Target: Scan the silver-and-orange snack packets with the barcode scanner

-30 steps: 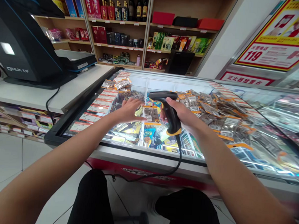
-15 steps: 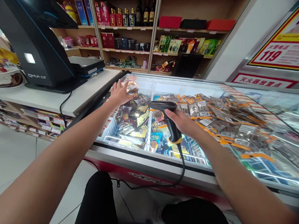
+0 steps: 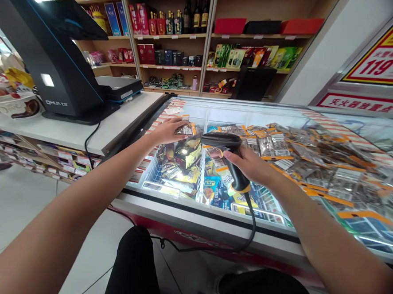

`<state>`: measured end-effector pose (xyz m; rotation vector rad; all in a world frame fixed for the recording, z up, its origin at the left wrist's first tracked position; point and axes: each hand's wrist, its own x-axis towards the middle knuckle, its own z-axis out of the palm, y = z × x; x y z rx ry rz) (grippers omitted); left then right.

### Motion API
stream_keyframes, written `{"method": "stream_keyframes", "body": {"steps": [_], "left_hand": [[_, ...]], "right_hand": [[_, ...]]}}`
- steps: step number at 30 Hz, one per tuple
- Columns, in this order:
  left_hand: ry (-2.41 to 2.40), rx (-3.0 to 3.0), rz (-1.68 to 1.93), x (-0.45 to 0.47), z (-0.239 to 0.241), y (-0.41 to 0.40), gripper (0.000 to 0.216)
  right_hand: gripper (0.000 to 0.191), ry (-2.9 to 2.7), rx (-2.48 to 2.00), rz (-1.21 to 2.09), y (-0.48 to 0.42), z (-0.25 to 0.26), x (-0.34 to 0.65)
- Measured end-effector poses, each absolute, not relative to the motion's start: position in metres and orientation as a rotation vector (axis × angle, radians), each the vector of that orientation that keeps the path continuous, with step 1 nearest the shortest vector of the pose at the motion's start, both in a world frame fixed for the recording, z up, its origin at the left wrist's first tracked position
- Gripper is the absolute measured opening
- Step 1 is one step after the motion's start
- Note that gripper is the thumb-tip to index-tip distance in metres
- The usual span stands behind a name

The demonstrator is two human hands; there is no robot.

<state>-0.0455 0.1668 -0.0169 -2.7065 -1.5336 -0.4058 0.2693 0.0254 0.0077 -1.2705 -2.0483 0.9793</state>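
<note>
In the head view my right hand (image 3: 245,161) is wrapped round the handle of a black barcode scanner (image 3: 236,174) with yellow-orange trim. The scanner's head points left, above the chest freezer's glass top. My left hand (image 3: 171,131) is closed on a small clear snack packet (image 3: 187,129) with an orange edge and a printed label, over the left end of the glass. Under that hand, colourful packs (image 3: 182,161) lie in a wire basket inside the freezer. A large heap of similar orange-edged packets (image 3: 328,166) is spread over the glass to the right of the scanner.
A white counter (image 3: 132,112) with a black checkout terminal (image 3: 70,77) stands at the left. Shelves (image 3: 171,68) of bottles and boxes line the back, with a black chair (image 3: 255,84) before them. The scanner's cable (image 3: 253,230) hangs over the freezer's front edge.
My left hand has moved right and its spread fingers have closed on the packet. The right hand still grips the scanner. The whole view has shifted slightly.
</note>
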Motion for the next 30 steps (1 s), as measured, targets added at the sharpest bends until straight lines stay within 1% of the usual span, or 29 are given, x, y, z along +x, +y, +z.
{"method": "stream_keyframes", "body": {"steps": [3, 9, 13, 18, 20, 23, 24, 26, 28, 30], "left_hand": [[-1.460, -2.790, -0.342, -0.044, -0.008, 0.141, 0.077], [-1.316, -2.820, -0.328, -0.046, -0.006, 0.096, 0.070], [-1.344, -2.780, -0.345, -0.050, -0.011, 0.076, 0.067], [-1.403, -2.821, -0.349, -0.045, -0.002, 0.073, 0.067], [-1.507, -2.804, -0.422, -0.038, 0.003, 0.079, 0.060], [-1.726, -2.601, -0.569, -0.023, 0.007, 0.095, 0.041], [-1.785, -2.529, -0.573, -0.018, 0.007, 0.101, 0.035], [-1.870, -2.492, -0.499, -0.009, 0.006, 0.112, 0.033], [-1.896, -2.506, -0.442, -0.003, 0.005, 0.118, 0.038], [-1.858, -2.462, -0.506, 0.000, 0.004, 0.119, 0.045]], "right_hand": [[0.055, -2.070, -1.244, 1.023, 0.021, 0.008, 0.269], [0.047, -2.057, -1.430, 1.066, 0.024, 0.013, 0.266], [0.053, -2.047, -1.605, 0.907, 0.033, 0.015, 0.283], [0.056, -1.963, -1.820, 0.665, 0.041, 0.017, 0.308], [0.057, -1.961, -1.835, 0.636, 0.042, 0.016, 0.309], [0.061, -2.001, -1.827, 0.602, 0.040, 0.015, 0.305], [0.061, -2.012, -1.805, 0.605, 0.038, 0.015, 0.303], [0.058, -1.997, -1.747, 0.640, 0.035, 0.015, 0.299], [0.052, -1.932, -1.677, 0.727, 0.032, 0.017, 0.294], [0.048, -1.843, -1.546, 0.911, 0.029, 0.019, 0.288]]}}
